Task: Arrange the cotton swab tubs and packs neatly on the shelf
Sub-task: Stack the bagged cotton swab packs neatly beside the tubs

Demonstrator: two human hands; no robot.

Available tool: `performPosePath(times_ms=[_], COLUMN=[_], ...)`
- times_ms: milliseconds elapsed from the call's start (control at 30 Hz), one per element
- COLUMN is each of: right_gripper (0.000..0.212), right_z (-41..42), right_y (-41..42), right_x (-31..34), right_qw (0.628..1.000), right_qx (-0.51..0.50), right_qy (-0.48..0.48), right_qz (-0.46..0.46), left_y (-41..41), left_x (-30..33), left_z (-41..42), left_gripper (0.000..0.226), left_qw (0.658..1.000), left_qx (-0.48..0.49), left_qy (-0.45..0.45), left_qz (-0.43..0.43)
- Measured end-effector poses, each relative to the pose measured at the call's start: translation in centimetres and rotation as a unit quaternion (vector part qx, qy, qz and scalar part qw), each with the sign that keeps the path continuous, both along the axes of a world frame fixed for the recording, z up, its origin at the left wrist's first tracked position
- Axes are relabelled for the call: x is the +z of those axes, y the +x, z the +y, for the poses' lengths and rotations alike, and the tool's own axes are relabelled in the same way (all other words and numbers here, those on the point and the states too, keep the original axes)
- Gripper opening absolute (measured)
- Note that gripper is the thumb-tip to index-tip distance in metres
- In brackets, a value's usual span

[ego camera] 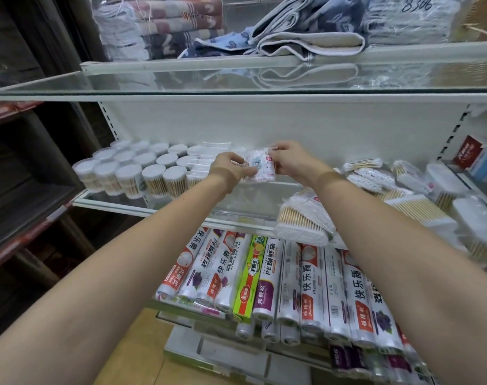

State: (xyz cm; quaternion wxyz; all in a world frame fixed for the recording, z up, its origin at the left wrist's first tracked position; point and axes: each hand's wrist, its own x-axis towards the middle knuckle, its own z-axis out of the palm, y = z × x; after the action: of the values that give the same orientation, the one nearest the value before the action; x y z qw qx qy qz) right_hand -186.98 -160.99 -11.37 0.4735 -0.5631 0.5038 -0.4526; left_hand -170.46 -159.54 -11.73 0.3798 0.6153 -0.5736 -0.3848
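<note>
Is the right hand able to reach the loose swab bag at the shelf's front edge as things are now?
Probably not at once: the right hand and left hand both hold a small pack. The loose swab bag lies uncovered below the right forearm.

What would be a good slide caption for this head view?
Both hands, left and right, hold a small swab pack above the shelf.

Folded towels (306, 34) above — plastic-wrap rolls (311, 284) below.

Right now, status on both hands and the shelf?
Left hand and right hand both gripping one swab pack. Round tubs lined up left. Loose packs cluttering right.
</note>
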Motion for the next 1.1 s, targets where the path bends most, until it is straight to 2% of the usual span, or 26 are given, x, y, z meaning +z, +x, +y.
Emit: performPosePath(times_ms=[233, 400, 533, 833, 1100], right_gripper=[0.003, 0.008, 0.014, 0.009, 0.01], right_z=[-0.1, 0.2, 0.2, -0.4, -0.7], right_y=[0.2, -0.2, -1.1, -2.3, -1.9], right_x=[0.2, 0.3, 0.1, -0.1, -0.2], right_qw=[0.998, 0.999, 0.997, 0.998, 0.998], right_qx=[-0.011, 0.004, 0.0, -0.019, -0.032], right_qy=[-0.021, -0.005, -0.042, -0.047, -0.051], right_qz=[0.052, 0.048, 0.062, 0.044, 0.011], left_y=[0.7, 0.7, 0.3, -0.4, -0.7], left_x=[0.7, 0.3, 0.3, 0.5, 0.7], left_z=[0.9, 1.0, 0.9, 0.3, -0.1], left_gripper=[0.028, 0.031, 0.029, 0.029, 0.028], left_qw=[0.999, 0.999, 0.999, 0.998, 0.996], left_qx=[0.015, 0.021, 0.01, -0.043, -0.025], left_qy=[0.017, -0.01, -0.018, -0.049, -0.079], left_qz=[0.032, 0.035, 0.026, -0.018, -0.044])
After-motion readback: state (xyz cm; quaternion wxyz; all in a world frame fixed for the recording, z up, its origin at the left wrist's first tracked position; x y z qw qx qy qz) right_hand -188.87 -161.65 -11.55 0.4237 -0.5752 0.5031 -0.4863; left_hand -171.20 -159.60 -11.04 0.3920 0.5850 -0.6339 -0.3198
